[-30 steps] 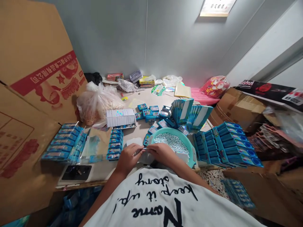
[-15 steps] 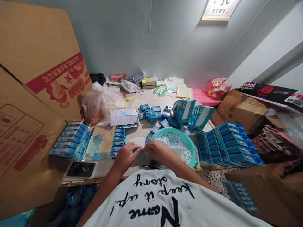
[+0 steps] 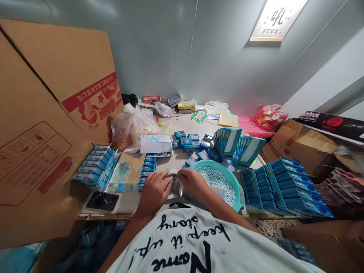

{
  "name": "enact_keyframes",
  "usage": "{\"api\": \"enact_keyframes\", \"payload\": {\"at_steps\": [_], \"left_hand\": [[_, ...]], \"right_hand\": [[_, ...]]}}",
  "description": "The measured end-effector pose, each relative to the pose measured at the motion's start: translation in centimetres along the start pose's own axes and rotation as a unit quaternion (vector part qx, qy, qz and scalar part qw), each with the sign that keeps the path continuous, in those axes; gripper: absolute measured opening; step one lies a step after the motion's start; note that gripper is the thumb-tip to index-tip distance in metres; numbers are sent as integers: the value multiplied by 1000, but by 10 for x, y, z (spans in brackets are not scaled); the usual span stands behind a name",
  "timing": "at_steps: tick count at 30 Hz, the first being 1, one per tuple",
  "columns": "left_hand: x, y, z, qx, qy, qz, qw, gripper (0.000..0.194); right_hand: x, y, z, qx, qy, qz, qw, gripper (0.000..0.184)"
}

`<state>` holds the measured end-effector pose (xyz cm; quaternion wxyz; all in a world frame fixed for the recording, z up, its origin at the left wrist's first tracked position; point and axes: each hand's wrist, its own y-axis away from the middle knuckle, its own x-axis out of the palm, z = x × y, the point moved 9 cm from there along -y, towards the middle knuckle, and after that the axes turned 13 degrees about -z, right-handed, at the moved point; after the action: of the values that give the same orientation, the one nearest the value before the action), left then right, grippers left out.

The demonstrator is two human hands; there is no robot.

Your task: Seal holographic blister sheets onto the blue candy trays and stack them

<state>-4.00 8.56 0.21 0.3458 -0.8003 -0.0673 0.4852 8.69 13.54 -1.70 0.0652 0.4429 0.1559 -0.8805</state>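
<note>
Grips | left hand (image 3: 154, 193), right hand (image 3: 193, 182) both pinching foil pouch (image 3: 178, 187) | teal basin (image 3: 210, 163) just beyond

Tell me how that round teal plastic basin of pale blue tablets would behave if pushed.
The round teal plastic basin looks thin-walled, so it probably flexes slightly. Its loose pale blue tablets sit heaped, so they would likely shift or spill if pushed sharply.
</note>
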Motion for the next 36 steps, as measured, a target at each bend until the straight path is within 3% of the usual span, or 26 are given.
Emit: {"api": "enact_keyframes", "payload": {"at_steps": [3, 6, 12, 17, 19, 22, 28, 33, 36], "left_hand": [[0, 7, 6, -43, 21, 6, 999, 34], [-3, 12, 23, -129, 80, 2, 988, 37], [-4, 21, 57, -301, 211, 17, 930, 16], [1, 36, 77, -399, 270, 30, 875, 27], [-1, 39, 81, -407, 277, 30, 870, 34], [-6, 42, 82, -412, 276, 30, 868, 37], [-13, 48, 79, -417, 239, 8, 877, 37], [-36, 27, 59, -237, 128, -57, 961, 28], [-45, 21, 52, -161, 51, -66, 983, 29]], "right_hand": [[4, 1, 6, -37, -13, 18, 999, 26], [10, 0, 17, -52, -40, 43, 997, 26], [19, -5, 44, -110, -20, 75, 991, 25], [17, -10, 67, -200, -17, 58, 978, 19], [17, -12, 74, -221, -25, 51, 974, 25], [22, -13, 83, -236, -37, 63, 969, 18], [34, -18, 81, -182, -46, 83, 979, 15], [37, -29, 76, -122, -81, 105, 984, 18], [40, -35, 76, -94, -92, 106, 986, 18]]}}
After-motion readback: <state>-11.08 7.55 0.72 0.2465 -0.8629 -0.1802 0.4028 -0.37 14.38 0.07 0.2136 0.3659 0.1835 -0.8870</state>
